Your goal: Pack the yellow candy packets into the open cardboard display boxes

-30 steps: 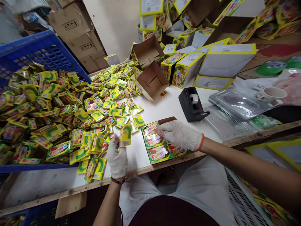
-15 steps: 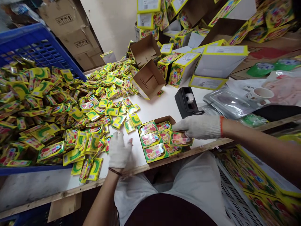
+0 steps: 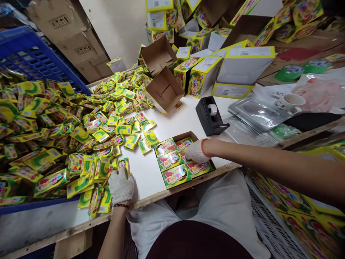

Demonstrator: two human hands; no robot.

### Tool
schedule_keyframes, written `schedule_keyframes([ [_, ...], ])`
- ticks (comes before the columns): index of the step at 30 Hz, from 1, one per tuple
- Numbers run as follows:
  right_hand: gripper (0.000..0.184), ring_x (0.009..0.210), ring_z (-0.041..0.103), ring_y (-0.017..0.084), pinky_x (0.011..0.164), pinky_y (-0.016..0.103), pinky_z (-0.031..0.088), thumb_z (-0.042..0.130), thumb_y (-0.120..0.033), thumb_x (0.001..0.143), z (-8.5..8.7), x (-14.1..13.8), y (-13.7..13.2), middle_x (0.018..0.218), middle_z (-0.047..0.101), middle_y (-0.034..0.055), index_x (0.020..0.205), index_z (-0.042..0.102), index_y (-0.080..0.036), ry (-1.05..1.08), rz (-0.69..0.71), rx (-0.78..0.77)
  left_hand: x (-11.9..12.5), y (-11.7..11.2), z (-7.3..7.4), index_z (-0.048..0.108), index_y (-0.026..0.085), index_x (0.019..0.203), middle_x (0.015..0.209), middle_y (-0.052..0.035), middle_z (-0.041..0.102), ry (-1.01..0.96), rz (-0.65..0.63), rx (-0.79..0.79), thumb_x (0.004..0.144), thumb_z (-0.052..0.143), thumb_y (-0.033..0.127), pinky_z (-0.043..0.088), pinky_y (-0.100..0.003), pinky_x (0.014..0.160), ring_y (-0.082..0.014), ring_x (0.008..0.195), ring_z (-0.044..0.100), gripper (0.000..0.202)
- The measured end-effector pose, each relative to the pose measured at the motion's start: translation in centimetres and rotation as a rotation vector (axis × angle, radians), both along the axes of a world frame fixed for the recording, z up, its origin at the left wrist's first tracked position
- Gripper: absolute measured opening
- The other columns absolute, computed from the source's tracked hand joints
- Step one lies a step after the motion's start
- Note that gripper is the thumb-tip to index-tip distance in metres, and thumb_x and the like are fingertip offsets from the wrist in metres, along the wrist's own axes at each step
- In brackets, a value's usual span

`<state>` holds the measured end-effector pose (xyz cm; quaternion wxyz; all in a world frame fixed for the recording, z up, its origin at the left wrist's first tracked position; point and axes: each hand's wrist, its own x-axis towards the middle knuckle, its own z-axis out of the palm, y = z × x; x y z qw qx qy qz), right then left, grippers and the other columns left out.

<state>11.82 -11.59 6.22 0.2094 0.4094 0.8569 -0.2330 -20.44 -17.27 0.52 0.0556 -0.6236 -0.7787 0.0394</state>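
White tabletop (image 3: pixel 147 172) with a wooden edge here, brown cartons (image 3: pixel 78 39) stacked by the wall and a blue crate (image 3: pixel 40 54) on the left, overflowing with a big heap (image 3: pixel 64 133) of little yellow-green packs. The open box (image 3: pixel 188 136) sits at the front edge, with packs laid in two columns, and that's where most of the change is. Half a second ago the gloved right hand (image 3: pixel 196 153) was holding a pack tilted over the right side of the box; now the front right pack (image 3: pixel 199 168) lies about level with its neighbours and the hand is down on that right column, fingers bent. Can't tell if it's gripping anything, since the fingertips are hidden. The gloved left hand (image 3: pixel 121 185) was over bare tabletop with its fingers apart, and now it's slid over to the heap's edge, fingers touching a loose pack (image 3: pixel 124 163), thumb off to the side. Can't tell if it has a proper hold on it. The black tape dispenser (image 3: pixel 210 116) still stands behind the box, with a mug (image 3: pixel 291 102) further right.
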Motion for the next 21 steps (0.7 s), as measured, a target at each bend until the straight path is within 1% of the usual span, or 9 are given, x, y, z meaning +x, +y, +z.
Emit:
schedule_keyframes([
  [3,0.021,0.08,0.07,0.026,0.074,0.034,0.05,0.076,-0.012,0.062,0.6,-0.4,-1.1,0.082,0.073,0.01,0.082,0.076,-0.015,-0.136,0.009,-0.066,-0.4,0.1,0.0,0.058,0.015,0.115,0.104,-0.0139,0.06,-0.096,-0.004,0.025,0.088,0.049,0.029,0.046,-0.039,0.079,-0.0298,0.098,0.059,0.031],
  [6,0.032,0.094,0.07,0.032,0.077,0.038,0.052,0.077,-0.014,0.066,0.8,-1.0,-2.3,0.102,0.072,0.0187,0.098,0.075,-0.01,-0.228,-0.043,-0.044,-0.3,0.1,0.1,0.056,0.015,0.119,0.107,-0.0145,0.06,-0.087,0.027,0.029,0.087,0.053,0.033,0.046,-0.039,0.08,-0.031,0.1,0.058,0.037],
  [9,0.035,0.103,0.068,0.035,0.079,0.041,0.054,0.066,-0.014,0.08,0.7,-0.8,-3.4,0.117,0.066,0.024,0.114,0.07,-0.01,-0.219,-0.087,0.044,-0.2,0.0,0.0,0.059,0.017,0.115,0.111,-0.0156,0.057,-0.027,0.049,0.022,0.088,0.053,0.039,0.045,-0.041,0.081,-0.0338,0.103,0.057,0.036],
  [12,0.042,0.109,0.067,0.032,0.084,0.042,0.054,0.06,-0.015,0.085,0.4,-0.2,-4.2,0.122,0.065,0.0223,0.127,0.061,-0.013,-0.122,-0.162,0.168,-0.2,-0.3,-0.4,0.062,0.017,0.11,0.11,-0.0147,0.056,-0.073,0.02,0.05,0.09,0.052,0.036,0.046,-0.04,0.084,-0.0315,0.104,0.057,0.029],
  [14,0.039,0.108,0.068,0.032,0.085,0.042,0.054,0.058,-0.017,0.086,-0.1,0.1,-4.4,0.12,0.067,0.0213,0.125,0.062,-0.014,-0.088,-0.223,0.173,-0.3,-0.7,-0.8,0.062,0.017,0.108,0.108,-0.014,0.057,-0.147,-0.022,0.073,0.088,0.054,0.033,0.046,-0.039,0.088,-0.0296,0.103,0.058,0.027],
  [16,0.029,0.101,0.07,0.033,0.08,0.042,0.054,0.058,-0.018,0.085,-0.6,0.1,-4.1,0.11,0.072,0.0194,0.112,0.068,-0.015,-0.119,-0.264,0.126,-0.3,-1.0,-1.1,0.061,0.016,0.108,0.107,-0.0136,0.058,-0.234,-0.02,0.087,0.086,0.057,0.031,0.047,-0.04,0.09,-0.0296,0.105,0.058,0.028],
  [18,0.019,0.091,0.071,0.032,0.073,0.04,0.053,0.063,-0.018,0.079,-0.9,-0.1,-3.6,0.098,0.074,0.0152,0.096,0.072,-0.019,-0.146,-0.261,0.081,-0.2,-1.3,-1.2,0.06,0.016,0.112,0.107,-0.0124,0.059,-0.313,0.022,0.106,0.084,0.059,0.027,0.049,-0.04,0.09,-0.029,0.105,0.06,0.03],
  [20,0.018,0.082,0.07,0.029,0.067,0.035,0.05,0.067,-0.016,0.073,-0.6,-0.2,-3.0,0.09,0.075,0.0102,0.089,0.072,-0.022,-0.145,-0.239,0.065,0.1,-1.4,-1.0,0.057,0.019,0.117,0.107,-0.01,0.062,-0.369,0.054,0.13,0.084,0.059,0.025,0.051,-0.039,0.09,-0.0266,0.104,0.062,0.034],
  [21,0.018,0.08,0.07,0.027,0.066,0.033,0.049,0.066,-0.016,0.072,-0.2,-0.2,-2.8,0.088,0.074,0.0084,0.088,0.072,-0.023,-0.129,-0.237,0.063,0.3,-1.4,-0.7,0.055,0.019,0.12,0.109,-0.0094,0.062,-0.399,0.041,0.173,0.084,0.06,0.025,0.051,-0.038,0.091,-0.0255,0.105,0.062,0.037],
])
